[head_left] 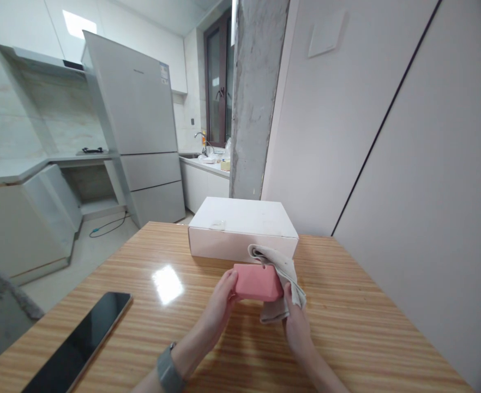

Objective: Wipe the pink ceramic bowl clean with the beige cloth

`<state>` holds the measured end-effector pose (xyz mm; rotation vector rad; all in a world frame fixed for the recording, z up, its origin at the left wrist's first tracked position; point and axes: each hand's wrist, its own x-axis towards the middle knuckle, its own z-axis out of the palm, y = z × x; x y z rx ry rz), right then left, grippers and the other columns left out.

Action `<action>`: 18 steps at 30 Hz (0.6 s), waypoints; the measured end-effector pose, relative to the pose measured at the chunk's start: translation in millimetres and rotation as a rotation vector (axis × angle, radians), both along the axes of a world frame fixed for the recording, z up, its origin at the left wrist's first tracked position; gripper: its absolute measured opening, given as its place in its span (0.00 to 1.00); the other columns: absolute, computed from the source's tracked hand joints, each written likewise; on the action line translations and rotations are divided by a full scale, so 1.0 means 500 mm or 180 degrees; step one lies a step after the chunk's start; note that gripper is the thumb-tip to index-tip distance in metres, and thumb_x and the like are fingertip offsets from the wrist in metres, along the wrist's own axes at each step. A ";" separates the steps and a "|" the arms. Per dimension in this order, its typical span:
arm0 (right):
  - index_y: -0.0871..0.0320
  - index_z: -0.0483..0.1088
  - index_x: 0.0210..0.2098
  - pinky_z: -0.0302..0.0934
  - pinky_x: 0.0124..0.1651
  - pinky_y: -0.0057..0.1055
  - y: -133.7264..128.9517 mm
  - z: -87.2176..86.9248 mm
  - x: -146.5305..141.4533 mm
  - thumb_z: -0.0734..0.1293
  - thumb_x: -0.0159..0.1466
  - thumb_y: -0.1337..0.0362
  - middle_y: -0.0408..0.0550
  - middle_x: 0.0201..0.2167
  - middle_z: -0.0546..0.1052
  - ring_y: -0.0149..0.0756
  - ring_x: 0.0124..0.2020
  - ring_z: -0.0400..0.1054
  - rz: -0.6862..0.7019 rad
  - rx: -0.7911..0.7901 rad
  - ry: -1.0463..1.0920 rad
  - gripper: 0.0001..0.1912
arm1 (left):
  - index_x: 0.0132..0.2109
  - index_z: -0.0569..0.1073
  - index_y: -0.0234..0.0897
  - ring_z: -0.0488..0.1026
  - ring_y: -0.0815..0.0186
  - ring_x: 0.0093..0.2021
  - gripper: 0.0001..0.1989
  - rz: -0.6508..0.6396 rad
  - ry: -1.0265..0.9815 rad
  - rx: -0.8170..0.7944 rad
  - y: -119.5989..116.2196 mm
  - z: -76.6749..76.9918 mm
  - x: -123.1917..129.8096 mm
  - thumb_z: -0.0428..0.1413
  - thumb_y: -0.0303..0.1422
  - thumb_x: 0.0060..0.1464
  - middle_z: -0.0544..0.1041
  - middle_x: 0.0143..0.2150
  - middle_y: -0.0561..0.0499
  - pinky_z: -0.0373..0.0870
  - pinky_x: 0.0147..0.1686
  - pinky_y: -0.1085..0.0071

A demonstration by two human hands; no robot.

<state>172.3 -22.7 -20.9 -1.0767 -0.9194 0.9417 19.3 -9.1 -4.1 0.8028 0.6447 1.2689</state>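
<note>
My left hand [223, 297] grips the left end of a pink box-like object [257, 282] with slanted facets; its exact kind I cannot make out. A folded light-grey cloth [283, 267] is in my right hand [296, 322], with the thumb on top of it. The cloth wraps around the right end of the pink object and touches it. Both hands hold these above the wooden table, in front of a white cardboard box [240, 243]. The fingers beneath the pink object and behind the cloth are hidden.
A black phone [80, 341] lies on the wooden table [371, 338] at the left. The white box stands near the far edge. A pale wall [437, 180] borders the right side. A grey fridge [142, 109] and kitchen counters stand beyond the table.
</note>
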 end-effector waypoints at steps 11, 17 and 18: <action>0.51 0.72 0.50 0.44 0.66 0.47 0.000 0.004 -0.020 0.64 0.58 0.44 0.48 0.55 0.72 0.46 0.61 0.59 0.0320 -0.0037 0.0164 0.26 | 0.52 0.72 0.32 0.71 0.53 0.52 0.27 -0.0481 -0.0417 -0.0622 0.003 -0.016 -0.001 0.55 0.48 0.52 0.77 0.49 0.41 0.65 0.52 0.60; 0.51 0.73 0.48 0.41 0.67 0.47 -0.012 -0.004 -0.022 0.66 0.57 0.48 0.48 0.52 0.74 0.47 0.62 0.57 0.0273 0.0130 -0.0203 0.23 | 0.46 0.73 0.32 0.72 0.52 0.50 0.24 0.0308 0.0099 -0.0420 0.005 -0.010 0.008 0.63 0.43 0.45 0.77 0.46 0.41 0.66 0.51 0.60; 0.51 0.72 0.50 0.40 0.67 0.46 -0.017 -0.007 -0.021 0.67 0.57 0.50 0.47 0.53 0.74 0.46 0.62 0.56 0.0401 0.0295 -0.0313 0.23 | 0.46 0.73 0.33 0.71 0.52 0.51 0.25 0.0426 0.0160 -0.0322 0.006 -0.011 0.008 0.65 0.41 0.42 0.77 0.47 0.41 0.65 0.52 0.61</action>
